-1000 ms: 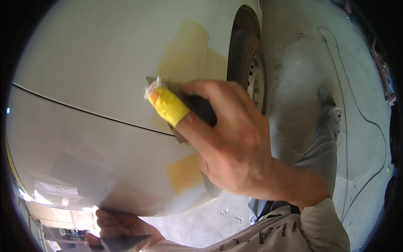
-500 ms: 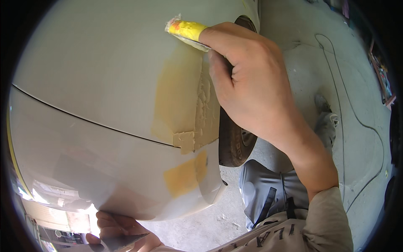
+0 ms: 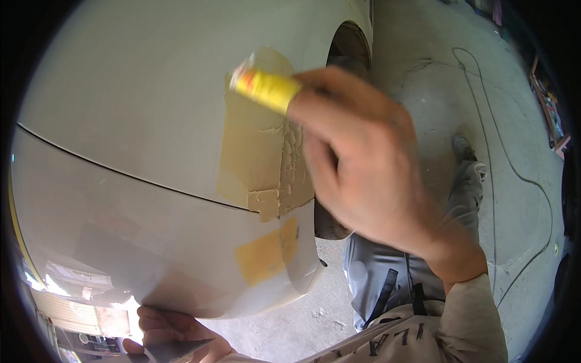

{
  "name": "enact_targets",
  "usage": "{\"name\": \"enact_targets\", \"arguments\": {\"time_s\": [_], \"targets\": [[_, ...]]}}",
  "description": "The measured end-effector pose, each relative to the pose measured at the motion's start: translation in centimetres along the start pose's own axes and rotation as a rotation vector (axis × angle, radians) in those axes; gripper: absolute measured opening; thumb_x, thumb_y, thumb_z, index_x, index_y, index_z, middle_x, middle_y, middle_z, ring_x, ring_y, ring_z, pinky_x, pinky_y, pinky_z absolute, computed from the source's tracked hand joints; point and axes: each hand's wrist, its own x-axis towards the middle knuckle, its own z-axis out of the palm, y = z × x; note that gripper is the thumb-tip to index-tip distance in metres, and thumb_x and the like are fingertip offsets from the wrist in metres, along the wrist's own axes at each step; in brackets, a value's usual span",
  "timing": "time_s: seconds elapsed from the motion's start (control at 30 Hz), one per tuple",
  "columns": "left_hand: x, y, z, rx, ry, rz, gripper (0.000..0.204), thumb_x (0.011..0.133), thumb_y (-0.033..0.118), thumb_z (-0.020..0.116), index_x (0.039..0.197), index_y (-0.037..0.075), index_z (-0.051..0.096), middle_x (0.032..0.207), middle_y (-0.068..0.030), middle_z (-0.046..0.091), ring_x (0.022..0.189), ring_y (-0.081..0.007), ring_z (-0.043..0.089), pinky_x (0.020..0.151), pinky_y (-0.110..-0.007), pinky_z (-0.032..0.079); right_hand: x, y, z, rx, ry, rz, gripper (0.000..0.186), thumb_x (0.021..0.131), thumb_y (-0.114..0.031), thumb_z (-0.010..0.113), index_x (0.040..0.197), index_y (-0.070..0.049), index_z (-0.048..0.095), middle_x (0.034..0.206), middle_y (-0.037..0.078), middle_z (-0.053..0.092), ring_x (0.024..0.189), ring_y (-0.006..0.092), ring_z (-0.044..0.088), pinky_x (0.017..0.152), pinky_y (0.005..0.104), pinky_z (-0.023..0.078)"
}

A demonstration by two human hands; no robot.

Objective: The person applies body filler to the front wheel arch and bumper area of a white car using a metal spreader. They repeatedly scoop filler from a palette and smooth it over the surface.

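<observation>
My right hand [image 3: 369,151], blurred by motion, is closed over a tan putty patch [image 3: 249,151] on a pale car's rear body panel. Its index finger is wrapped in yellow tape [image 3: 266,89] with a whitish, frayed end. The thin spreader pinched beneath that finger is mostly hidden now; its edge showed earlier. The patch is smooth on the left, with ragged ridges [image 3: 292,151] on the right and a thicker lump [image 3: 266,202] across the panel seam. At the lower left, my left hand [image 3: 175,330] grips a flat grey plate [image 3: 178,349] below the bumper's edge.
An orange-yellow patch [image 3: 266,251] marks the bumper [image 3: 151,254] below the seam. A wheel [image 3: 330,221] sits in the arch to the right. My grey-trousered leg [image 3: 466,193] and a thin cable [image 3: 511,163] are on the concrete floor side.
My right hand has swept down the panel toward me, uncovering the upper end of the putty patch. The left hand with the plate has stayed almost still.
</observation>
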Motion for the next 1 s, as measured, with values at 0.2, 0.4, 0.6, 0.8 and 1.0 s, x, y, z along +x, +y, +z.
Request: {"name": "enact_targets", "arguments": {"time_s": [0.2,0.4,0.6,0.8,1.0], "targets": [[0.0,-2.3,-1.1,-0.063,0.118,0.141,0.054,0.110,0.044,0.040,0.146,0.004,0.046,0.059,0.0034,0.025,0.072,-0.0181,0.036,0.077,-0.043,0.041,2.2,4.4,0.7,-0.085,-0.002,-0.003,0.030,0.090,0.008,0.060,0.117,0.000,0.070,0.105,0.016,0.071,0.088,0.0409,0.067,0.078,0.0420,0.054],[0.6,1.8,1.6,0.039,-0.210,0.052,0.056,0.108,0.045,0.046,0.151,0.009,0.044,0.060,0.0057,0.029,0.073,-0.0175,0.037,0.078,-0.040,0.039,0.6,1.8,1.4,-0.078,0.005,0.065,0.040,0.084,0.011,0.060,0.120,-0.003,0.073,0.109,0.015,0.069,0.091,0.0373,0.068,0.079,0.0412,0.055],[0.4,2.0,2.5,-0.018,-0.288,0.133,0.059,0.106,0.046,0.053,0.157,0.018,0.042,0.066,0.0083,0.036,0.080,-0.0182,0.037,0.078,-0.038,0.037,-2.9,-2.5,1.5,0.010,-0.073,0.103,0.058,0.073,0.008,0.068,0.127,-0.013,0.076,0.110,0.013,0.066,0.093,0.0308,0.068,0.076,0.0404,0.057],[0.7,-0.5,-0.1,-0.022,-0.213,0.146,0.051,0.108,0.043,0.047,0.152,0.016,0.045,0.063,0.0071,0.032,0.080,-0.0183,0.035,0.076,-0.037,0.036,-6.3,-6.9,1.3,0.059,-0.024,0.075,0.051,0.067,-0.007,0.080,0.118,-0.014,0.081,0.107,0.016,0.070,0.089,0.0287,0.070,0.066,0.0358,0.060],[0.4,-0.2,0.4,-0.159,-0.123,0.052,0.056,0.107,0.043,0.045,0.152,0.011,0.041,0.064,-0.0002,0.036,0.079,-0.0226,0.039,0.076,-0.042,0.040,-2.7,-1.6,-2.5,0.044,-0.092,0.124,0.037,0.083,0.007,0.066,0.116,-0.005,0.077,0.103,0.017,0.071,0.084,0.0299,0.070,0.073,0.0359,0.058]]}}
